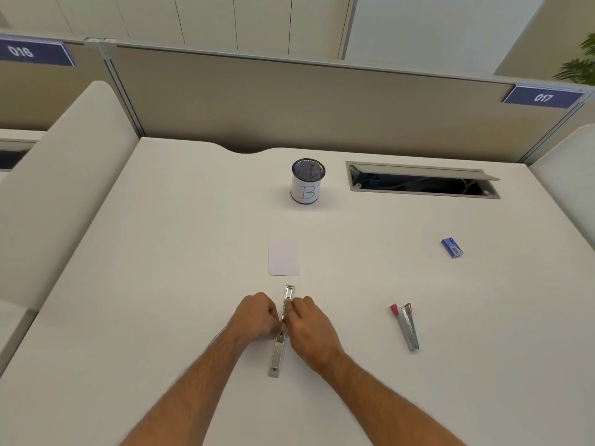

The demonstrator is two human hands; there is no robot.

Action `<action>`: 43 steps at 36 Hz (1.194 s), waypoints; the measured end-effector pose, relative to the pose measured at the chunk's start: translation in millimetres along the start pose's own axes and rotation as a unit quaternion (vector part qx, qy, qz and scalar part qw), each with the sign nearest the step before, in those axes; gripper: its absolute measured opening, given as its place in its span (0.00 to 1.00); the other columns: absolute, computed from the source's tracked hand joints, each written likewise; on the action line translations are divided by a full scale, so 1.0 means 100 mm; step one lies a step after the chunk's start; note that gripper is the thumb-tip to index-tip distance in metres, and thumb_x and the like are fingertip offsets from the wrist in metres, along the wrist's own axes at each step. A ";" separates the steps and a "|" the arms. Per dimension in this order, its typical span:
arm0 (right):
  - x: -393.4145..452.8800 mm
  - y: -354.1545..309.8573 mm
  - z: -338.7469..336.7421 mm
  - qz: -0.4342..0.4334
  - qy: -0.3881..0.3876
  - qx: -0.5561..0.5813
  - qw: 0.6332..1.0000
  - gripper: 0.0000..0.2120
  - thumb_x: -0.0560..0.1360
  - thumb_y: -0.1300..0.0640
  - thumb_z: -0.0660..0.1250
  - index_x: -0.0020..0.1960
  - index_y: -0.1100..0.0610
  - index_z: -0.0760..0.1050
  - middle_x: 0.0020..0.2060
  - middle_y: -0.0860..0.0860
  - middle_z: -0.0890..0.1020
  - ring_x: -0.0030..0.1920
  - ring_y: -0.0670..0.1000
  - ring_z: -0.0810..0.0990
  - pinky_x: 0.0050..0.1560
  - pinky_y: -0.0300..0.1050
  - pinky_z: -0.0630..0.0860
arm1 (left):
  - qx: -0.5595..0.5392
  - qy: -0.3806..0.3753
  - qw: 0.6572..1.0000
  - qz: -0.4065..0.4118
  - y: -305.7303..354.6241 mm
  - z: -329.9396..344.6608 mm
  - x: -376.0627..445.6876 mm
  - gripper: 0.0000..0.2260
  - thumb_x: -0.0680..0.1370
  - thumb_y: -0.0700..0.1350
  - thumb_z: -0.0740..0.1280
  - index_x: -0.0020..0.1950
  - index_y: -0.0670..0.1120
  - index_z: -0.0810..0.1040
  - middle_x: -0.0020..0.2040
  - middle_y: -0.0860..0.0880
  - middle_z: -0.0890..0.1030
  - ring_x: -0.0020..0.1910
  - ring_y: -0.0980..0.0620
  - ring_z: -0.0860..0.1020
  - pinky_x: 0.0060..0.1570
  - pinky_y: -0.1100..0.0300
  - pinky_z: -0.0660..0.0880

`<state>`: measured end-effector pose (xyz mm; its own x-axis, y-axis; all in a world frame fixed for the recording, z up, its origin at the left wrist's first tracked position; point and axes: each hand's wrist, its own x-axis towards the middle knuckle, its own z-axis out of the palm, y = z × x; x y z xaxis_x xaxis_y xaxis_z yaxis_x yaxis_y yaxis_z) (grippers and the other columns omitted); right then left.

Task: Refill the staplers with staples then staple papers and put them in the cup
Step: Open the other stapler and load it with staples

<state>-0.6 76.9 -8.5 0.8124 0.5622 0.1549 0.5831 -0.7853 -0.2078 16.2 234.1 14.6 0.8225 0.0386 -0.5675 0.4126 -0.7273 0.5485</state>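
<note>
We have both hands closed on the opened stapler (280, 329), which lies flat on the desk (161, 284) with its long axis running almost straight away from us, tilted a little to the right at the far end. Our left hand (256, 317) pinches it from its left side and our right hand (309, 320) from its right, fingers curled in at about the middle of its length. Whether a strip of staples sits between the fingertips is too small to tell.

From this grip, the far metal end of the stapler pokes out just beyond our knuckles, and the near end reaches back between our 2 wrists. The paper (283, 256) lies just beyond that far tip, in line with the same axis, and the cup (307, 181) marked B stands farther out along nearly the same line. So the coming moves run straight ahead, and either hand could reach the sheet.

Off to the right of the grip, well apart, lies the second stapler (406, 326) with red ends, and farther right and beyond it the blue staple box (452, 247). We judge the right hand the nearer one for both.

We judge the refill of stapler 1 to be in hand, not finished.
</note>
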 end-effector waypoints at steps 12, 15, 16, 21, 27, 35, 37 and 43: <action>0.04 0.08 0.02 0.116 -0.032 0.074 0.990 0.17 0.78 0.64 0.64 0.66 0.65 0.75 0.51 0.56 0.79 0.51 0.57 0.77 0.48 0.50 0.79 | -0.003 -0.011 1.000 0.004 -0.03 0.02 0.06 0.16 0.66 0.48 0.83 0.29 0.48 0.77 0.28 0.53 0.78 0.30 0.54 0.75 0.37 0.59 0.74; 0.13 0.10 0.01 0.245 -0.015 0.164 0.955 0.21 0.84 0.55 0.58 0.74 0.63 0.67 0.63 0.55 0.74 0.64 0.56 0.72 0.61 0.46 0.72 | -0.002 -0.015 1.000 0.000 -0.02 0.01 0.06 0.14 0.66 0.49 0.84 0.32 0.47 0.80 0.29 0.52 0.79 0.30 0.53 0.76 0.38 0.59 0.74; 0.16 0.11 0.00 0.271 -0.010 0.182 0.945 0.20 0.84 0.55 0.59 0.73 0.63 0.69 0.63 0.56 0.74 0.63 0.56 0.72 0.62 0.46 0.71 | 0.000 -0.016 1.000 -0.002 -0.02 0.01 0.06 0.13 0.65 0.49 0.83 0.34 0.46 0.81 0.30 0.52 0.80 0.31 0.53 0.76 0.37 0.59 0.74; 0.28 0.13 -0.06 0.301 -0.034 0.210 0.930 0.11 0.82 0.58 0.60 0.60 0.63 0.75 0.55 0.55 0.75 0.57 0.56 0.75 0.57 0.47 0.73 | 0.065 0.012 0.998 -0.005 0.06 0.08 0.06 0.15 0.68 0.53 0.76 0.36 0.46 0.75 0.33 0.51 0.78 0.32 0.50 0.74 0.34 0.60 0.70; 0.28 0.15 -0.06 0.309 -0.053 0.222 0.923 0.07 0.81 0.60 0.61 0.49 0.63 0.75 0.46 0.52 0.72 0.46 0.53 0.72 0.46 0.44 0.69 | 0.113 0.042 0.993 -0.002 0.12 0.16 0.06 0.14 0.71 0.52 0.74 0.37 0.49 0.69 0.37 0.51 0.77 0.36 0.49 0.76 0.32 0.59 0.68; 0.27 0.15 -0.12 0.352 -0.022 0.319 0.880 0.15 0.80 0.57 0.64 0.35 0.50 0.69 0.33 0.48 0.75 0.33 0.47 0.72 0.33 0.34 0.68 | 0.083 0.034 0.996 -0.001 0.13 0.11 0.03 0.11 0.69 0.46 0.72 0.36 0.45 0.71 0.33 0.49 0.74 0.33 0.48 0.72 0.33 0.58 0.67; 0.28 0.15 -0.12 0.393 -0.014 0.405 0.825 0.07 0.79 0.56 0.68 0.42 0.56 0.78 0.35 0.51 0.83 0.36 0.53 0.82 0.40 0.38 0.80 | 0.074 0.038 0.997 0.008 0.13 0.09 0.00 0.10 0.69 0.45 0.72 0.36 0.45 0.72 0.33 0.48 0.74 0.33 0.48 0.70 0.33 0.58 0.66; 0.26 0.15 -0.18 0.418 -0.006 0.624 0.660 0.07 0.75 0.61 0.73 0.46 0.66 0.78 0.45 0.65 0.86 0.47 0.64 0.87 0.49 0.58 0.85 | 0.005 0.048 0.998 0.045 0.20 0.04 -0.15 0.11 0.67 0.49 0.70 0.34 0.47 0.69 0.30 0.52 0.72 0.29 0.52 0.68 0.30 0.59 0.64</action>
<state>29.0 75.4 9.9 0.8480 0.0752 -0.5246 -0.5260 -0.0008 -0.8505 10.6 216.2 31.0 0.8900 0.0391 -0.4543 0.3324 -0.7376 0.5877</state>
